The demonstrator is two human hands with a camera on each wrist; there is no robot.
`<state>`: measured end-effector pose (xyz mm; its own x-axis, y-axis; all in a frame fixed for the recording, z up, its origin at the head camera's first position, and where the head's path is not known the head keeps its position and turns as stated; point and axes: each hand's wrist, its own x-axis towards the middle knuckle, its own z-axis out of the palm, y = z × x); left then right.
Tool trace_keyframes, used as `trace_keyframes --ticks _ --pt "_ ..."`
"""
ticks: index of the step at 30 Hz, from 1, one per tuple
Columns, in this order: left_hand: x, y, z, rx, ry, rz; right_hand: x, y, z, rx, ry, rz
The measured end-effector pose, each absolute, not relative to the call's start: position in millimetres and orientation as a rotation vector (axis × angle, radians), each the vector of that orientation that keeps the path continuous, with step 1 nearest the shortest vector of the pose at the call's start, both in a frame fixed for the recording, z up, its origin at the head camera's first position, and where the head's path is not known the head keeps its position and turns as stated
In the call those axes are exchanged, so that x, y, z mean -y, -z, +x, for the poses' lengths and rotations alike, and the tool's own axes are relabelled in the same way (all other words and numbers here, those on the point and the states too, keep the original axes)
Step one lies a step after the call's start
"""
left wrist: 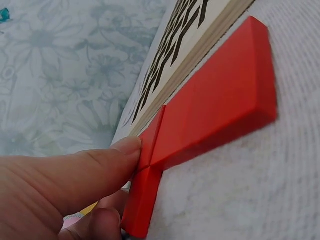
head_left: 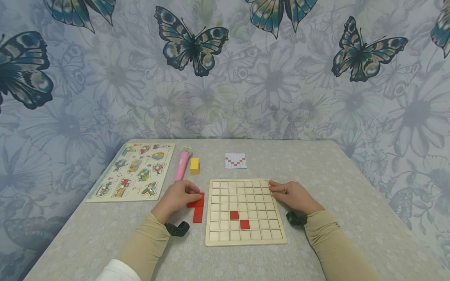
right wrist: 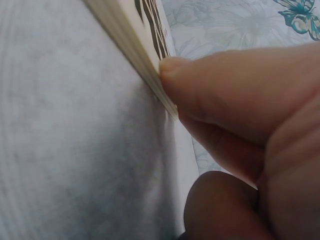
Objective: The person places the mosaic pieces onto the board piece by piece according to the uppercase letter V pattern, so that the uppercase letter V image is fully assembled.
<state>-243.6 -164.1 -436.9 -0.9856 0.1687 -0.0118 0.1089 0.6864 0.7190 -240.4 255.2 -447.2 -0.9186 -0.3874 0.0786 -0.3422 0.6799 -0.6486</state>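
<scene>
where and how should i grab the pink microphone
Probably best pinched across the middle of its slim pink handle, from above: the microphone lies on its side, with the puzzle board to its left and the yellow block on its right.

2 tiles (head_left: 234,215) in grid bd (head_left: 246,242), more tiles (head_left: 198,215) L; card (head_left: 235,160) behind; puzzle (head_left: 135,197) far L.

The pale wooden square grid board (head_left: 243,198) is matt, with a layered edge. The flat red square tiles (left wrist: 212,90) are smooth, with a soft shine. The light-grey patterned table covering (head_left: 309,166) looks matt and finely ribbed, like woven cloth. The small white printed card (head_left: 235,160) seems to be paper.
</scene>
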Motion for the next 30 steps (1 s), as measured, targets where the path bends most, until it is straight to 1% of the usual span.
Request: trace_keyframes --ticks 30 --pt "161.1 437.5 -242.4 -2.828 -1.212 0.186 -254.9 446.1 -239.2 -2.806 1.088 -0.619"
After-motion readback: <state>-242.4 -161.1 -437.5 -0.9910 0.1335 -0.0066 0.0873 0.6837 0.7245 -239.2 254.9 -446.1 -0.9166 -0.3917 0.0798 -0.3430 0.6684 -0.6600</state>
